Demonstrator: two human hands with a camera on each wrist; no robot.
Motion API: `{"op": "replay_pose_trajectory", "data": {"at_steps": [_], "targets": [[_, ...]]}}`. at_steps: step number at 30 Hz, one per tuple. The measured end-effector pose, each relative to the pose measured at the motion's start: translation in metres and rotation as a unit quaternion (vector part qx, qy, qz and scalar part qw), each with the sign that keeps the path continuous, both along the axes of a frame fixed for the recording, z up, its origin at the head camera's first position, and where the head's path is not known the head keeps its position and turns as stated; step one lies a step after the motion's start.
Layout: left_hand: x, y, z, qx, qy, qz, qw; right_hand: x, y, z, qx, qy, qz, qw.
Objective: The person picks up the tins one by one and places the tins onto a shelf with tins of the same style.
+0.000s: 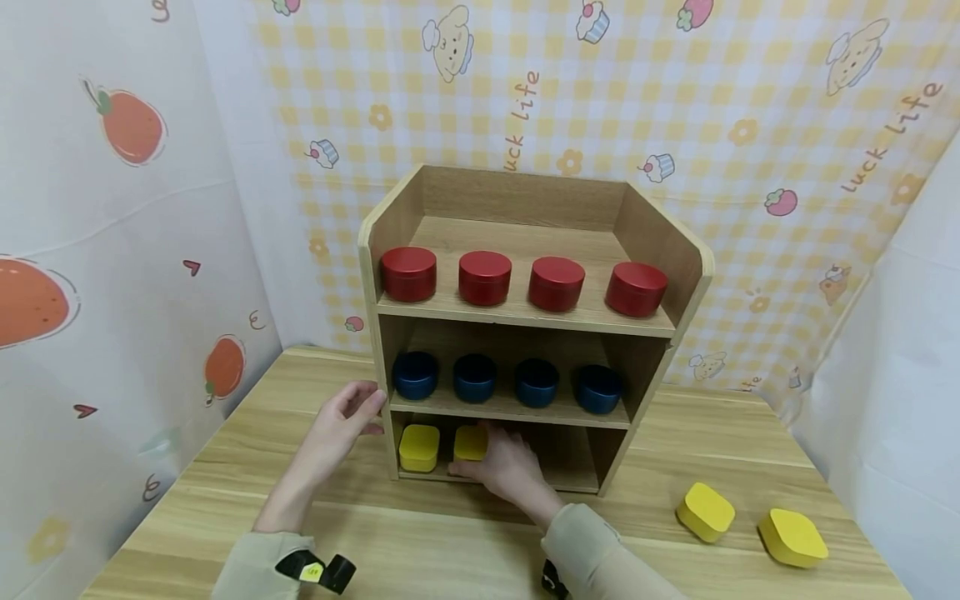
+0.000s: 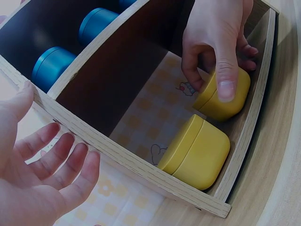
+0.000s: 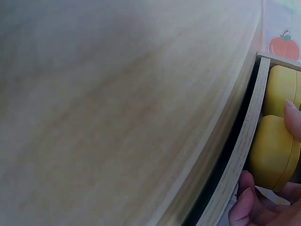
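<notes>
My right hand [image 1: 512,465] grips a yellow rounded-square tin [image 1: 469,443] on the bottom level of a wooden shelf unit [image 1: 525,317]. In the left wrist view the thumb lies on that tin [image 2: 230,96], with fingers around its far side. Left of it on the same level stands another yellow tin [image 1: 419,448], apart from the hand in the head view. At the unit's left side is my left hand [image 1: 341,425], fingers loosely bent around nothing. Its thumb tip is at the side panel's edge [image 2: 35,96]; whether it presses there I cannot tell.
Several round red tins [image 1: 484,277] line the top level, and several round blue tins [image 1: 474,378] the middle one. Two more yellow tins [image 1: 706,512] lie on the wooden table [image 1: 420,542] to the right. A patterned cloth [image 1: 337,83] hangs behind.
</notes>
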State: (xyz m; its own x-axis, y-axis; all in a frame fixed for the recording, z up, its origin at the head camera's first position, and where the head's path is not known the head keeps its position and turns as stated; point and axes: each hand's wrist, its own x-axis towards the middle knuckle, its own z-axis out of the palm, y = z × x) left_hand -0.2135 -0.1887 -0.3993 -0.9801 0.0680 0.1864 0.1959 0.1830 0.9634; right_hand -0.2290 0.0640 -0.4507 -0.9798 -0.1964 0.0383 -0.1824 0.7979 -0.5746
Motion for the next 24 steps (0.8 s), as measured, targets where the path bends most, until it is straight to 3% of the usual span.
{"op": "replay_pose_trajectory", "data": {"at_steps": [24], "targets": [[0.0003, -0.0005, 0.0003, -0.001, 0.0, 0.0, 1.0, 0.0045, 0.002, 0.0069, 0.039, -0.011, 0.014, 0.9991]]}}
